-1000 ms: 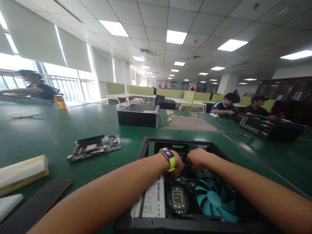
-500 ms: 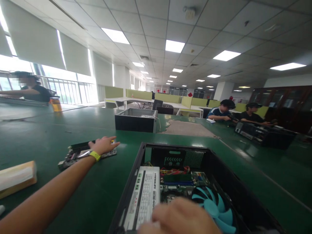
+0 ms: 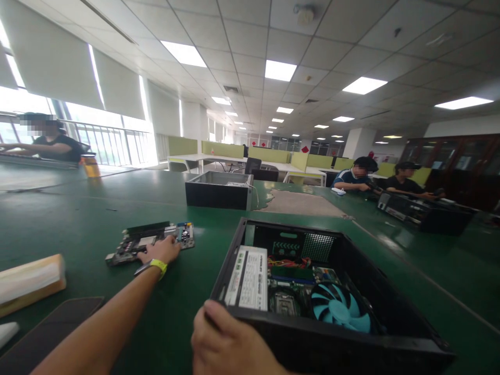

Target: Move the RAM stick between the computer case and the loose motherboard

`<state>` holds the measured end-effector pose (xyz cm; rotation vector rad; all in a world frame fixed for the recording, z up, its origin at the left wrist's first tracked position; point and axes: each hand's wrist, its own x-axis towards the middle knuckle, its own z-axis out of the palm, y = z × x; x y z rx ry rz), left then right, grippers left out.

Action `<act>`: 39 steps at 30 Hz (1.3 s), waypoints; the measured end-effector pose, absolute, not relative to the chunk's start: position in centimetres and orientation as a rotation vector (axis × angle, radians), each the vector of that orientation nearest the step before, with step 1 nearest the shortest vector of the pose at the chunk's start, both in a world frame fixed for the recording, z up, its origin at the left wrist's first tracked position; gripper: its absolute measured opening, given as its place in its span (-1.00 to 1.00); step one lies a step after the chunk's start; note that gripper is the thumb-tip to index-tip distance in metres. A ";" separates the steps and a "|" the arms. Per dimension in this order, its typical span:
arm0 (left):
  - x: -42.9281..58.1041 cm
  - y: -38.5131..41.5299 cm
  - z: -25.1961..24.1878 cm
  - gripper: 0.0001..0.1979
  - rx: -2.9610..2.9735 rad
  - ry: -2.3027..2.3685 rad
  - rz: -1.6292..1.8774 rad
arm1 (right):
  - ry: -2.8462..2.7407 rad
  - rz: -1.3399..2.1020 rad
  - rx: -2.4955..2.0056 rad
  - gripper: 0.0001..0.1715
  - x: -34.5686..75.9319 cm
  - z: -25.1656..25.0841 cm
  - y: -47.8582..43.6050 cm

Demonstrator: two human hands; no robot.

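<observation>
Green tabletop (image 3: 211,234); my right hand (image 3: 226,336) clasps black metal case (image 3: 332,351); leftward, left hand (image 3: 164,250) on grey motherboard (image 3: 133,245), grip unclear; dragging may scratch.

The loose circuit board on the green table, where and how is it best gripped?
Probably take the circuit board by its left and right edges, coming in from the sides, one hand each: it lies flat and its upper face is crowded with raised parts. The left hand is at its near edge; the right hand grips the black computer case.

Right hand (image 3: 226,338) now on near-left corner of the case (image 3: 336,348)
</observation>
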<state>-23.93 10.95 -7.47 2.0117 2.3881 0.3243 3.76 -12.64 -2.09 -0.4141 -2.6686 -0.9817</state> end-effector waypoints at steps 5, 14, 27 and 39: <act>-17.9 9.5 -6.6 -0.61 1.899 2.540 0.305 | -2.723 -0.958 -0.716 -0.70 9.4 -2.5 -5.1; -8.4 3.0 -6.3 -0.69 2.490 2.086 0.284 | -2.701 -0.828 -1.349 -0.65 24.5 -2.3 2.7; 2.4 -9.4 -6.0 -0.34 2.623 1.468 0.100 | -1.766 -0.453 -2.015 -0.54 34.1 -4.6 4.5; -7.5 3.7 -5.5 -0.51 2.382 1.394 0.826 | -1.741 0.228 -1.592 -0.52 17.1 -10.8 2.2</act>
